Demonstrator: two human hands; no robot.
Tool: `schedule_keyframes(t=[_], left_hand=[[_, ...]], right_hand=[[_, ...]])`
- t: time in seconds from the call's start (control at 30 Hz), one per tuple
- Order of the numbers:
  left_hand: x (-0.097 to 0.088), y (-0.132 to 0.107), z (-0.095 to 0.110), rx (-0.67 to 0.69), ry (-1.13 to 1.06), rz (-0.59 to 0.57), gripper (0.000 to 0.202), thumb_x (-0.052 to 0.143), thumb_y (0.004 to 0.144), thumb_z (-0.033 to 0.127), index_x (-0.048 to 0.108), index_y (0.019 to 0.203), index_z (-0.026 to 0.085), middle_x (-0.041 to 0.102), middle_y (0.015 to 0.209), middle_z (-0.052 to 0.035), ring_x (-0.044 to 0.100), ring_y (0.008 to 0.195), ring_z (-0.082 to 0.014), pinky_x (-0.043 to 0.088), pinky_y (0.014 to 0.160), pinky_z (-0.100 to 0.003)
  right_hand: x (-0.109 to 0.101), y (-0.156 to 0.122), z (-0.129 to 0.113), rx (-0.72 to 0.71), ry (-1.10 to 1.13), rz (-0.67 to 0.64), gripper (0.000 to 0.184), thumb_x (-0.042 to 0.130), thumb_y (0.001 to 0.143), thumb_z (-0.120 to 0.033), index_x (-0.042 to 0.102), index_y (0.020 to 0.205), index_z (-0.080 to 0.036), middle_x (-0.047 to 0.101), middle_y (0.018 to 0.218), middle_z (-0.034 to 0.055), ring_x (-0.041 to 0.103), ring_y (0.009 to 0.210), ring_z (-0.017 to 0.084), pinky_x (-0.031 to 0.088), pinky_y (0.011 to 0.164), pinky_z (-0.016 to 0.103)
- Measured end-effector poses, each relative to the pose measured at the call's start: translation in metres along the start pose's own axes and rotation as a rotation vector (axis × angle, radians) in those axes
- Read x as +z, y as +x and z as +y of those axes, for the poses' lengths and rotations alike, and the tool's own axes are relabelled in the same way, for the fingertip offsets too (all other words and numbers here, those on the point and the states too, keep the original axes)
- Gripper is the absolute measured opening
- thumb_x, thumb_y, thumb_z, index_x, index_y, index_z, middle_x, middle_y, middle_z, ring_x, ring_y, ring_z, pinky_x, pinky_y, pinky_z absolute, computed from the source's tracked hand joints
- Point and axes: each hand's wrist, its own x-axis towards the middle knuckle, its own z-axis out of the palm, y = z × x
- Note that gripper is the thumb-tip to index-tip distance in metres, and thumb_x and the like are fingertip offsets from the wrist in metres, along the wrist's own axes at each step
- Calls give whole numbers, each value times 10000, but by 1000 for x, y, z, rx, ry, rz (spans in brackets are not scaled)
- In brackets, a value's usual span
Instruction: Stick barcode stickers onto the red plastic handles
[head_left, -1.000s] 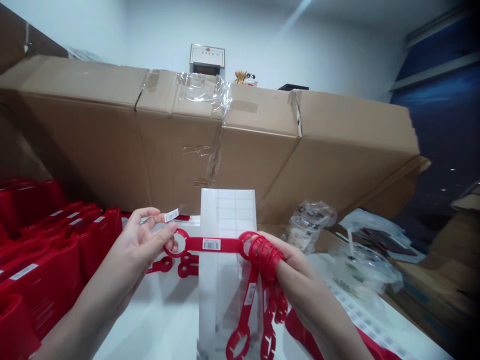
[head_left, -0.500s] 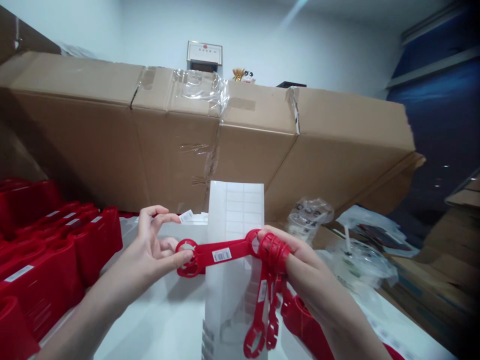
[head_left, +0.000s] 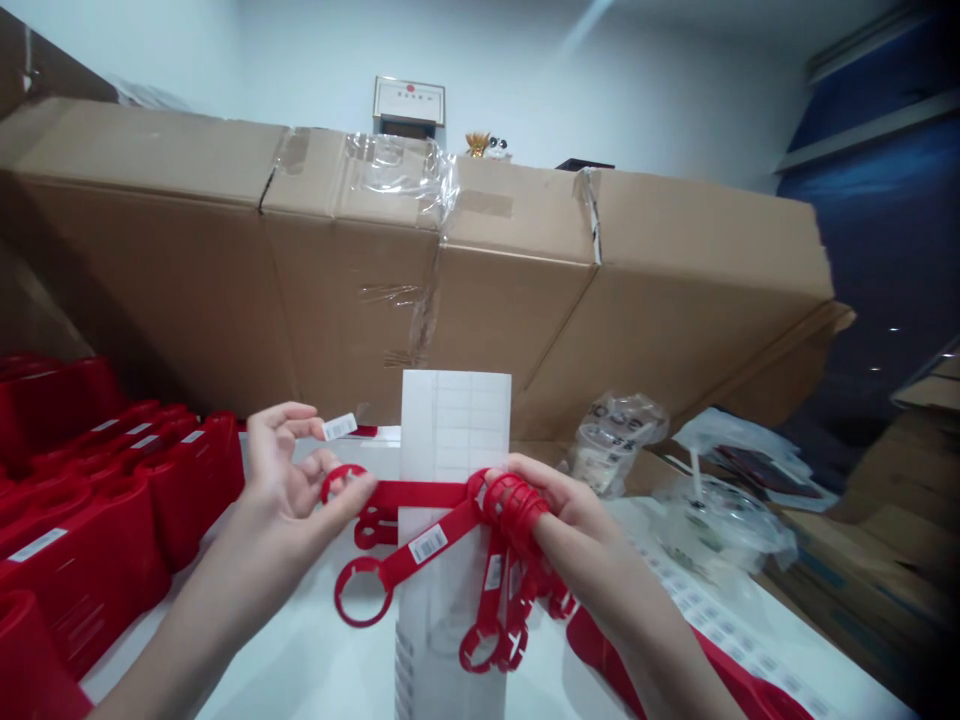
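Observation:
My left hand [head_left: 281,480] pinches the ring end of a flat red plastic strap [head_left: 424,494], its thumb over the ring. On that hand's raised index fingertip clings a small white barcode sticker [head_left: 340,427]. My right hand [head_left: 581,520] is closed round a bunch of similar red straps [head_left: 514,505], whose rings are gathered at its fingers. One strap with a barcode sticker [head_left: 427,544] slants down to the left, its ring hanging free. Other straps dangle below the right hand. Behind them stands a white label strip [head_left: 454,425] with a grid of outlines.
Red moulded pieces [head_left: 82,560] with white labels are stacked at the left. Long cardboard boxes [head_left: 517,310] form a wall behind the white table [head_left: 315,660]. Bagged cups [head_left: 705,530] stand at the right, near a strip of printed labels [head_left: 727,630].
The labelled strap has left my left fingers and swung down among the bunch. My left hand now grips another strap's ring and has a sticker on its index finger, as before.

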Motion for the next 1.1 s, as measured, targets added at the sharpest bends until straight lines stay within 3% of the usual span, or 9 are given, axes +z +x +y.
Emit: schedule_keyframes(t=[0.13,0.23,0.33,0.4,0.47,0.53,0.7,0.87,1.1], left_hand=[[-7,0,12,172,94,217,453,778,845,309,430,1134,325,483,1191,15,627,936,-120,561,779,-197],[-11,-9,22,167,318,263,320,741,889,419,563,1138,324,592,1080,19,616,967,-145,528,758,-167],[-11,-19,29,17,384,124,326,711,886,536,625,1120,325,635,859,23,605,770,-155,476,574,-185],[-10,-22,31,-80,383,-19,349,691,877,587,630,1091,317,594,712,38,510,594,-134,367,468,-201],[-7,-22,30,-176,414,-144,346,649,888,614,638,1032,300,510,590,55,388,507,-119,257,443,-218],[-4,-21,29,-251,469,-210,342,617,895,620,644,969,287,462,549,57,355,509,-122,217,471,-235],[-1,-21,27,-279,529,-245,379,571,889,658,654,910,289,451,575,40,391,558,-155,234,524,-268],[-2,-21,23,-288,533,-243,412,580,868,689,666,909,289,459,576,33,406,558,-165,254,520,-270],[-1,-19,25,-265,481,-259,353,593,892,624,662,888,279,434,555,45,387,539,-149,234,502,-262]], right_hand=[[4,-3,-3,47,33,-14,179,674,908,-347,694,806,-201,540,540,-50,406,422,82,316,408,209],[6,-7,-7,68,63,5,149,703,872,-332,696,808,-198,545,538,-48,380,404,79,282,384,208],[8,-9,-13,65,59,10,140,701,870,-316,692,800,-195,536,543,-48,385,433,85,283,393,203],[11,-11,-16,74,32,25,168,688,896,-329,693,805,-188,537,575,-44,371,464,83,274,407,199],[13,-13,-18,73,7,36,214,682,918,-358,692,801,-178,547,621,-34,367,504,83,273,430,198],[14,-14,-17,56,4,27,242,697,916,-383,695,798,-172,573,679,-14,417,569,99,315,477,202],[14,-15,-11,2,67,-6,224,737,891,-403,715,826,-190,632,800,25,554,766,182,431,626,260],[13,-17,-8,-15,61,-18,227,712,912,-414,698,820,-207,649,823,32,564,768,194,434,634,283],[13,-14,-9,-19,60,-25,221,700,921,-370,617,785,-216,565,765,-6,546,762,185,409,638,279]])
